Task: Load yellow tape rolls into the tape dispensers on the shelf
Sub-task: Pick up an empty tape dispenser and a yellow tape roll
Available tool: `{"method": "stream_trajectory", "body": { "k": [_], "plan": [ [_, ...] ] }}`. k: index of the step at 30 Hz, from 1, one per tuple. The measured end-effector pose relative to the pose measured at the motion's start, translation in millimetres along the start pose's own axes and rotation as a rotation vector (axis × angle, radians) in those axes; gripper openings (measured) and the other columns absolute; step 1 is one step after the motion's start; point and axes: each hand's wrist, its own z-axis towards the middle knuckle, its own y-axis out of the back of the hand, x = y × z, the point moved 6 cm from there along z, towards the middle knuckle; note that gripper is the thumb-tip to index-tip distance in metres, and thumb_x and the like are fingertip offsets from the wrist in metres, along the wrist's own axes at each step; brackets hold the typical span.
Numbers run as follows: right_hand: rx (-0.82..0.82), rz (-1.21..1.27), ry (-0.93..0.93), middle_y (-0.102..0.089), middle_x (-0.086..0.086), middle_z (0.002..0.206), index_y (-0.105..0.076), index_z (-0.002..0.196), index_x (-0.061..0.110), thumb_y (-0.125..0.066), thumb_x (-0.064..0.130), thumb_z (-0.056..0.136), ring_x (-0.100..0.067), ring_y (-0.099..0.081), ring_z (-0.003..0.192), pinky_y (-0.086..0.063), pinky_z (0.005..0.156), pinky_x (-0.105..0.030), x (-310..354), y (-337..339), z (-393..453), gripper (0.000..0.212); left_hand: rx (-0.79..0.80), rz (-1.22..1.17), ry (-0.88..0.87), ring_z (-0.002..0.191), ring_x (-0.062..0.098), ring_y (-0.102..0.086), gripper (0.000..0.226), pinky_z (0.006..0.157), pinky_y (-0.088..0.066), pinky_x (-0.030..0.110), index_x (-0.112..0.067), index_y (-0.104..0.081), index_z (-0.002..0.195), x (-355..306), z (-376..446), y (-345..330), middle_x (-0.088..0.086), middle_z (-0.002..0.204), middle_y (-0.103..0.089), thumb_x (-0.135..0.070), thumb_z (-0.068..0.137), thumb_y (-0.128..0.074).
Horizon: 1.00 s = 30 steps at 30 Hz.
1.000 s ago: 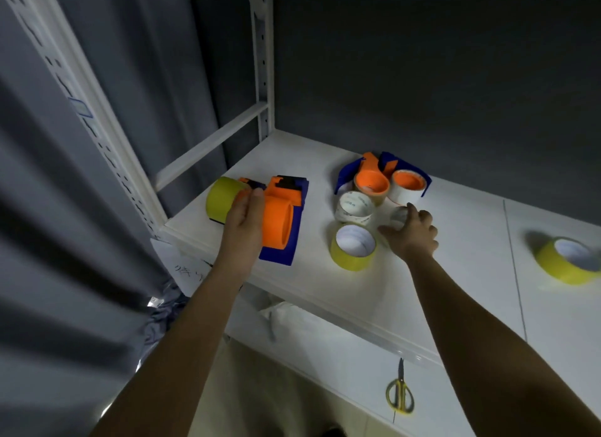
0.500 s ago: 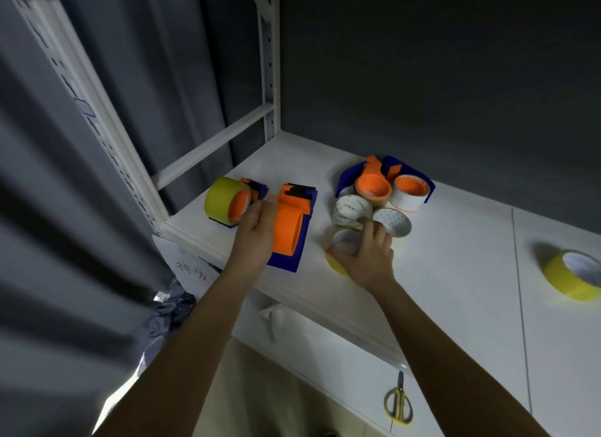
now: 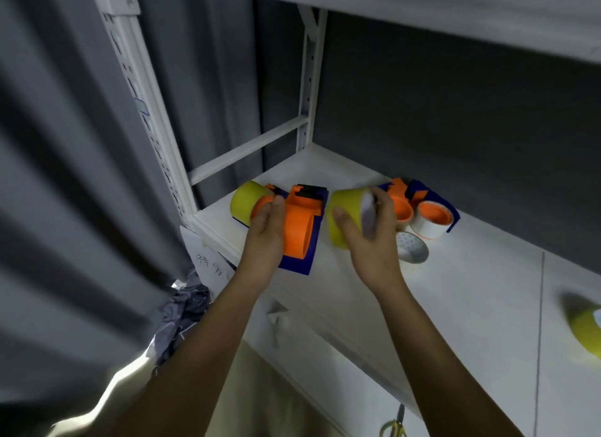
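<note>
Right hand (image 3: 367, 238) grips a yellow roll (image 3: 343, 220) clear of the shelf (image 3: 471, 290), thumb on the outer band, fingers curled over the far edge; just right of the empty dispenser (image 3: 300, 228). Left hand (image 3: 265, 238) rests on that dispenser's orange hub, fingers loosely bent; whether they clasp it cannot be told. A loaded dispenser (image 3: 252, 202) sits just behind. Judged: the roll is light, stiff-cored, with a smooth, slightly slippery backing; best taken across the outer band, leaving the core free for the hub. Motion blur obscures the roll's core and right fingers. Another roll (image 3: 585, 329) is cut off at the right edge. Third dispenser (image 3: 419, 199) partly hidden behind the right hand.
</note>
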Motion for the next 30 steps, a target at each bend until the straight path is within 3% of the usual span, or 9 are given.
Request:
{"method": "stream_trajectory", "body": {
  "k": [3, 7, 10, 15, 21, 27, 30],
  "plan": [
    [0.092, 0.293, -0.069, -0.05, 0.004, 0.125, -0.035, 0.129, 0.037, -0.059, 0.064, 0.072, 0.001, -0.057, 0.103, -0.049, 0.067, -0.007, 16, -13, -1, 0.067, -0.006, -0.003, -0.083, 0.085, 0.008, -0.064, 0.032, 0.071, -0.053, 0.022, -0.036, -0.058, 0.101, -13, -7, 0, -0.004, 0.099, -0.065, -0.053, 0.096, -0.032],
    [0.236, 0.371, -0.094, -0.053, 0.007, 0.115, -0.04, 0.119, 0.043, -0.054, 0.056, 0.078, 0.01, -0.061, 0.084, -0.047, 0.059, -0.006, 21, -37, -8, 0.045, 0.01, -0.018, -0.182, 0.08, 0.003, -0.065, 0.032, 0.073, -0.054, 0.02, -0.033, -0.06, 0.097, -29, -13, 2, -0.004, 0.094, -0.066, -0.049, 0.097, -0.032],
    [0.29, 0.437, -0.14, -0.051, 0.012, 0.11, -0.037, 0.117, 0.044, -0.055, 0.057, 0.08, 0.015, -0.06, 0.074, -0.046, 0.055, -0.004, 21, -47, -15, 0.042, -0.012, -0.022, -0.242, 0.078, -0.003, -0.063, 0.029, 0.07, -0.052, 0.015, -0.034, -0.058, 0.099, -36, -18, 4, -0.006, 0.094, -0.063, -0.046, 0.097, -0.032],
    [0.319, 0.423, -0.127, -0.046, 0.018, 0.105, -0.039, 0.106, 0.042, -0.045, 0.046, 0.086, 0.022, -0.056, 0.069, -0.044, 0.053, -0.002, 27, -52, -20, 0.021, -0.038, -0.01, -0.302, 0.068, -0.005, -0.058, 0.025, 0.062, -0.049, 0.012, -0.032, -0.054, 0.087, -42, -21, 8, -0.006, 0.084, -0.058, -0.043, 0.097, -0.034],
    [0.391, 0.417, -0.095, -0.048, 0.017, 0.107, -0.039, 0.106, 0.047, -0.047, 0.059, 0.071, 0.018, -0.058, 0.073, -0.046, 0.056, -0.004, 39, -59, -22, 0.038, -0.033, -0.02, -0.297, 0.065, -0.004, -0.06, 0.026, 0.057, -0.05, 0.012, -0.024, -0.053, 0.089, -46, -18, 9, -0.001, 0.083, -0.058, -0.041, 0.097, -0.036],
    [0.408, 0.451, -0.083, -0.047, 0.018, 0.109, -0.038, 0.109, 0.043, -0.045, 0.056, 0.074, 0.018, -0.058, 0.077, -0.047, 0.058, -0.004, 44, -63, -22, 0.038, -0.028, -0.054, -0.261, 0.069, -0.006, -0.064, 0.023, 0.056, -0.048, 0.01, -0.036, -0.057, 0.092, -49, -17, 9, -0.007, 0.087, -0.064, -0.045, 0.097, -0.036],
    [0.423, 0.452, -0.043, -0.051, 0.018, 0.112, -0.038, 0.113, 0.044, -0.048, 0.056, 0.08, 0.014, -0.06, 0.085, -0.048, 0.063, -0.006, 45, -68, -22, 0.036, 0.017, -0.072, -0.262, 0.08, 0.0, -0.066, 0.027, 0.065, -0.051, 0.014, -0.035, -0.059, 0.097, -49, -16, 4, -0.007, 0.092, -0.067, -0.049, 0.095, -0.036]
  ]
}}
